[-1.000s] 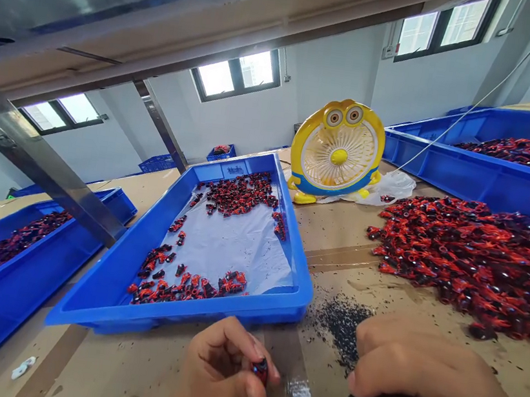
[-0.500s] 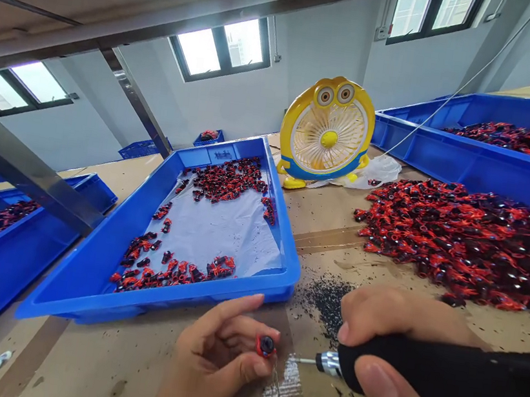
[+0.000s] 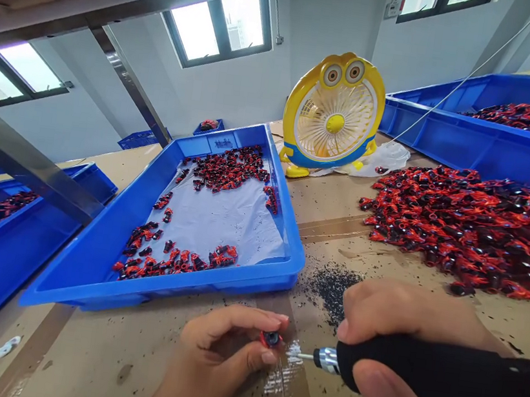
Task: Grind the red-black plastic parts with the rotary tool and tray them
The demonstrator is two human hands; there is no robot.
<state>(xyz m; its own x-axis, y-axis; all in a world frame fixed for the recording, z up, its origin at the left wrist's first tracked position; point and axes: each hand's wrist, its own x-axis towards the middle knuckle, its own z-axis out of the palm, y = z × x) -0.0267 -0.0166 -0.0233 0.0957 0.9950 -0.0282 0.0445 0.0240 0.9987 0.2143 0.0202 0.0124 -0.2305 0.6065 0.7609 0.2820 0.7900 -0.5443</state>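
Between the thumb and fingers of my left hand [image 3: 225, 349] is a small red and black part [image 3: 270, 338], its round dark opening facing me. My right hand [image 3: 398, 333] is wrapped round a black handheld rotary tool [image 3: 441, 378] with a silver collar. The tool's thin bit [image 3: 305, 356] points left at the part, a short gap away from it. Black shavings [image 3: 334, 289] are scattered on the table beyond the tool. Below the part, shiny clear tape [image 3: 282, 383] shows on the brown table covering.
A blue tray [image 3: 159, 298] lined with white sheet holds several similar parts. At right lies a big heap of red and black parts [image 3: 466, 231], with another blue tray [image 3: 448, 141] behind. A yellow fan [image 3: 336, 123] stands at the back. Metal shelf post [image 3: 29, 167] at left.
The fingers of my left hand have closed down over the red and black part, which is tilted a little differently. The rotary tool stays almost in place. The view has shifted slightly.
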